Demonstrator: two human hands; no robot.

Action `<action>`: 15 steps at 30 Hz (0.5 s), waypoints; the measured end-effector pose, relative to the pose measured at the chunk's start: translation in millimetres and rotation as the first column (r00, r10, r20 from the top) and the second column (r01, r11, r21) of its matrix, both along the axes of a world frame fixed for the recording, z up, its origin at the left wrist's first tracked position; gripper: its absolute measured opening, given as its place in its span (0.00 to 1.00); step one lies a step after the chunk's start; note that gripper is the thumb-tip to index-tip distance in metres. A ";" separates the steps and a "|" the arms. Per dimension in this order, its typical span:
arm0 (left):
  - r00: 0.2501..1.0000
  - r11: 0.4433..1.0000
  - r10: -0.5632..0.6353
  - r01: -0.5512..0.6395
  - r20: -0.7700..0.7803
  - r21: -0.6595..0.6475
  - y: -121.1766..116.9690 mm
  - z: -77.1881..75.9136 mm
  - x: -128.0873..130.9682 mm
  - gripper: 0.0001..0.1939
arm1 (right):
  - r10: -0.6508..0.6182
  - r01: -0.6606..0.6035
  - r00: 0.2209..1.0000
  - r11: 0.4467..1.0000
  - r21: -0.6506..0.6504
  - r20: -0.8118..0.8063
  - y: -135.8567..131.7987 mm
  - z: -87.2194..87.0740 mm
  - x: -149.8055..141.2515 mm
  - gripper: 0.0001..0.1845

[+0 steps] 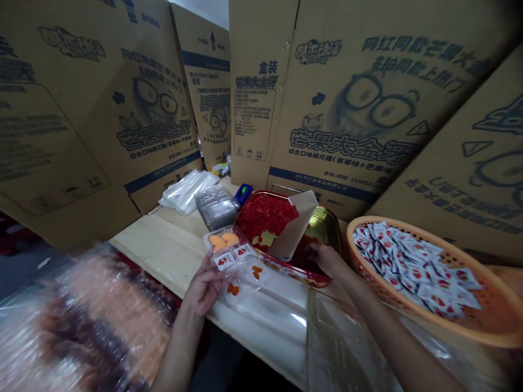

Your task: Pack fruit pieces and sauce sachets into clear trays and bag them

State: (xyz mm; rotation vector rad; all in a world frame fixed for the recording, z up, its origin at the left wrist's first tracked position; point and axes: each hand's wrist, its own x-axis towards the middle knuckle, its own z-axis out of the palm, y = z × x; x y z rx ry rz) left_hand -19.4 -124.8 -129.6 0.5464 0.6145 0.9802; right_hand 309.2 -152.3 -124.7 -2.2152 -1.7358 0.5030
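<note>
My left hand (204, 286) is closed on the near edge of a clear plastic blister tray (241, 245). Orange oval sweets (224, 240) fill its far compartment, white sachets (224, 261) with a red print sit in the middle, and small orange-red pieces (232, 289) lie in the near compartments. My right hand (327, 260) dips into the right half of a red tray (281, 265) with a gold inside. Its fingers are bent down among red pieces there, and their tips are hidden. More red pieces (265, 213) are heaped in the tray's left half, behind a cardboard divider (296, 226).
An orange basket (486, 326) of sachets (412, 267) stands at the right. Stacked clear trays (216, 206), plastic bags (188, 190) and a blue tape dispenser (243, 193) lie at the back. Tall cartons (347, 109) wall the table (159, 253). A large plastic bag (93, 321) bulges at lower left.
</note>
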 end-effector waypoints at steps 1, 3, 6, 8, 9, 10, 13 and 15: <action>1.000 1.000 -0.007 0.007 0.005 0.000 0.1 -0.7 -0.2 0.36 | -0.020 0.020 1.000 1.000 0.008 0.019 -1.4 2.2 1.7 0.15; 1.000 1.000 -0.008 0.008 0.008 -0.006 0.4 -1.6 -0.4 0.36 | -0.060 0.059 0.996 0.998 0.023 0.063 -2.5 9.3 3.4 0.15; 1.000 1.000 -0.001 0.001 0.002 -0.016 0.8 -0.5 0.2 0.36 | -0.078 0.063 0.989 0.991 0.120 0.129 5.1 26.7 -3.4 0.13; 1.000 1.000 0.012 -0.012 0.001 -0.026 0.6 1.4 1.0 0.36 | -0.015 -0.017 0.985 0.984 0.180 0.173 18.8 38.5 -16.4 0.11; 1.000 0.999 0.017 -0.017 0.002 -0.033 0.3 2.3 1.3 0.36 | 0.039 -0.073 0.981 0.981 0.180 0.189 27.8 42.7 -25.2 0.11; 1.000 0.999 0.023 -0.023 0.004 -0.041 -0.1 3.0 1.5 0.36 | 0.099 -0.130 0.976 0.979 0.156 0.197 37.7 44.9 -35.1 0.11; 1.000 0.998 0.030 -0.030 0.007 -0.048 -1.2 3.5 1.4 0.35 | 0.238 -0.245 0.956 0.969 0.019 0.173 66.7 39.2 -65.8 0.09; 0.999 0.998 0.033 -0.033 0.000 -0.045 -1.7 3.0 0.8 0.36 | 0.267 -0.261 0.951 0.964 -0.057 0.159 80.5 27.9 -82.6 0.08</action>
